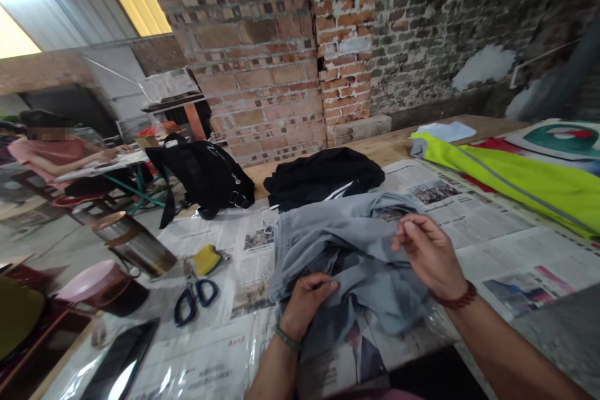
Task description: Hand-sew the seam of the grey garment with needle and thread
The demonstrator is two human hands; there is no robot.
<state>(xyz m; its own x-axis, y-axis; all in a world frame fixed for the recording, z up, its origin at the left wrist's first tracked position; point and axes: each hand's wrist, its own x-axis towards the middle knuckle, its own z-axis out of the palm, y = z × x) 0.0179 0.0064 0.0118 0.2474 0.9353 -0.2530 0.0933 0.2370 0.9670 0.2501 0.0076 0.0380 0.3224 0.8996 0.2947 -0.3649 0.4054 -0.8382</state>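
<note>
A crumpled grey garment point(337, 244) lies on the newspaper-covered table in front of me. My left hand point(312, 297) is closed at its near left side, thumb and fingers pinching a fold of the cloth. Above the right part of the garment, my right hand point(429, 253) is raised with thumb and fingertips pressed together. Whatever those fingertips hold, if anything, is too small to make out. Scissors with dark blue handles point(195, 301) rest left of the garment, beside a yellow object point(207, 259).
Behind the garment are folded black clothing point(325, 178) and a black bag point(206, 175). A steel flask point(134, 242), a pink-lidded container point(100, 287) and a phone point(122, 359) stand or lie at left. A neon-yellow garment point(525, 181) lies right. Someone point(51, 156) sits at another table.
</note>
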